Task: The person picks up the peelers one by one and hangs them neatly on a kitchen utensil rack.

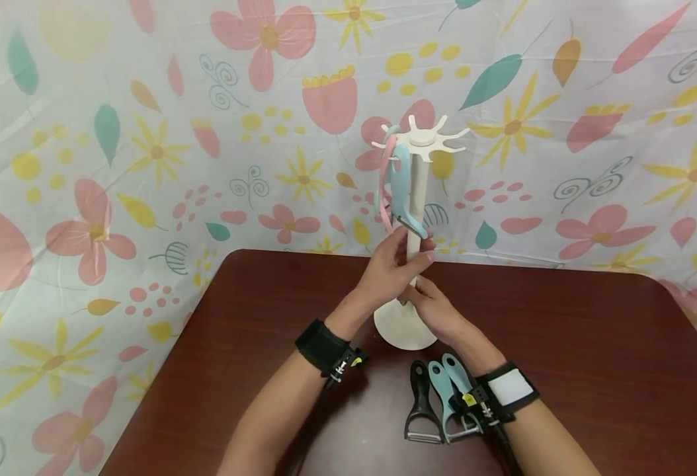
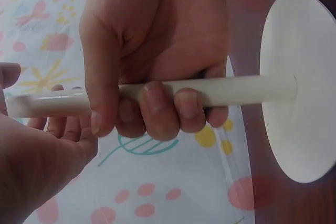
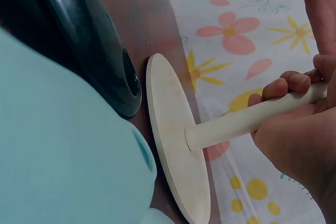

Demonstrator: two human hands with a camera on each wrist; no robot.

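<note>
A white stand [image 1: 419, 192] with a pronged top rises from a round base [image 1: 405, 327] on the table. My left hand [image 1: 387, 268] holds its pole in the upper part, thumb in front and fingers behind. Just below, my right hand [image 1: 438, 311] grips the same pole; its curled fingers show in the left wrist view. From the left prongs hang a light blue peeler [image 1: 402, 178] and a pink one [image 1: 386, 175], with another partly hidden behind them.
On the dark red table [image 1: 586, 370], a black peeler [image 1: 420, 390] and two light blue peelers [image 1: 440, 383] lie in front of the base, partly under my right wrist. A floral cloth [image 1: 289, 139] hangs behind the table.
</note>
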